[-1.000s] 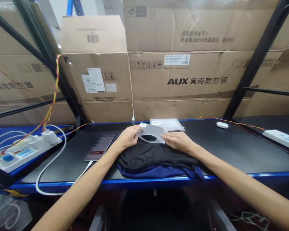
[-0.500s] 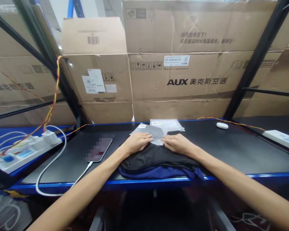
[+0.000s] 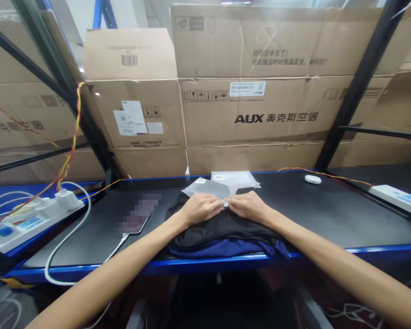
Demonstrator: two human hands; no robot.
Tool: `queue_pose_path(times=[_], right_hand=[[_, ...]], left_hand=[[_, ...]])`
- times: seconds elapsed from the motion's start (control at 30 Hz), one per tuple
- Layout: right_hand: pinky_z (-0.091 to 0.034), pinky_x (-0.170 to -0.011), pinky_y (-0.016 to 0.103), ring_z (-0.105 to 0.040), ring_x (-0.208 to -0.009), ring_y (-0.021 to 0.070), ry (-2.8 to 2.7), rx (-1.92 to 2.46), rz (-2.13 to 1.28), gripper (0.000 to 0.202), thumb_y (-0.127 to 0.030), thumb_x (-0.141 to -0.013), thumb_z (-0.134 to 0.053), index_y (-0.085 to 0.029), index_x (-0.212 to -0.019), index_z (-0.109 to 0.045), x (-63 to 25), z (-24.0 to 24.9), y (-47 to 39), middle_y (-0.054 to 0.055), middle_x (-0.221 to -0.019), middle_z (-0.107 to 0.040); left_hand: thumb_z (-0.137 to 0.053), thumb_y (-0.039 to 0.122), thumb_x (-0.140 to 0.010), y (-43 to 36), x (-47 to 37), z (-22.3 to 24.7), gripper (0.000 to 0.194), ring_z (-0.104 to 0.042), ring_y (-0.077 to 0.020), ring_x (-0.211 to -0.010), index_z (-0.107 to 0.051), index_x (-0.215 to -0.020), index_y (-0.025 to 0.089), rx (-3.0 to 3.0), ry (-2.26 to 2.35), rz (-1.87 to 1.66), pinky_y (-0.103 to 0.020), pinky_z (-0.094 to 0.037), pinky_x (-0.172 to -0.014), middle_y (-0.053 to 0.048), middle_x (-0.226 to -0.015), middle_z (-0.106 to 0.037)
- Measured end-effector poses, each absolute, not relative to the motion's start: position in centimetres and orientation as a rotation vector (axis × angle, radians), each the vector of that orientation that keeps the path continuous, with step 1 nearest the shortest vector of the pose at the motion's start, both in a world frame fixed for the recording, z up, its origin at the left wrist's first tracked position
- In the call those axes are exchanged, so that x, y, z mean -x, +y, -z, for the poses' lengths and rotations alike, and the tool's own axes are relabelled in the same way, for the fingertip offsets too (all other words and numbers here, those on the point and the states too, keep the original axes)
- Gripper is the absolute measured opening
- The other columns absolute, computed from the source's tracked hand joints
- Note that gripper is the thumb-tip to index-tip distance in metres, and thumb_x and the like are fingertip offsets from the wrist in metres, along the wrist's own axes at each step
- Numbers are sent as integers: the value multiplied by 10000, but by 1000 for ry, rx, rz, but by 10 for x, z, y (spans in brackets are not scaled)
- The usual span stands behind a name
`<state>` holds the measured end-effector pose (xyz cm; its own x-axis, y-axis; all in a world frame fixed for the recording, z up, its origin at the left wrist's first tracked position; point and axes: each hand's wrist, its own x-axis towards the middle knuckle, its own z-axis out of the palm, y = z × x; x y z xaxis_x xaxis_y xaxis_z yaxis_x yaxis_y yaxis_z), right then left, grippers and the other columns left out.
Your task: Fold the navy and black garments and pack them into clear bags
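A translucent plastic bag (image 3: 212, 188) with a small white label lies over folded black cloth (image 3: 219, 228) near the table's front edge. Dark blue cloth (image 3: 222, 247) shows beneath the black. My left hand (image 3: 203, 208) is closed on the bag's near edge, resting over the black cloth. Close beside it on the right, my right hand (image 3: 247, 205) pinches the same edge, the fingertips of both hands almost touching. More flat translucent bags (image 3: 241, 179) lie just behind.
On the black table (image 3: 329, 214), a phone (image 3: 137, 224) with a white cable lies left and a small white case (image 3: 313, 179) back right. Power strips (image 3: 30, 221) sit at both sides. Large cardboard boxes (image 3: 260, 132) stand behind, between black shelf posts.
My left hand has moved right and slightly nearer, so the two hands are now closer together at the bag's edge. The view has shifted slightly.
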<state>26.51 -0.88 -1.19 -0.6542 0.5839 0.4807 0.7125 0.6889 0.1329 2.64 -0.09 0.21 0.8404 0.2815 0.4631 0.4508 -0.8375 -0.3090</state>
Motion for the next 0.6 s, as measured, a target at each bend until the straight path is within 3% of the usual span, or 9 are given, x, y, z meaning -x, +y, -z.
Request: queue_pose_path(times=[0.27, 0.6], right_hand=[[-466, -664, 238, -691, -750, 182, -2517, 1006, 351, 305, -249, -979, -439, -189, -1059, -728, -267, 12, -9, 81, -873, -763], [-503, -595, 219, -705, -715, 159, -2516, 743, 491, 270, -184, -974, -460, -176, -1113, -691, -278, 17, -2, 89, -950, -764]], left_hand=[[-411, 306, -1030, -4, -34, -2, 296, -712, -185, -812, -687, -992, 207, 2562, -556, 631, -276, -526, -690, -32, -893, -750], [-470, 239, -981, 2, -32, -2, 215, -687, -161, -786, -669, -909, 198, 2489, -486, 616, -268, -484, -659, -19, -899, -733]])
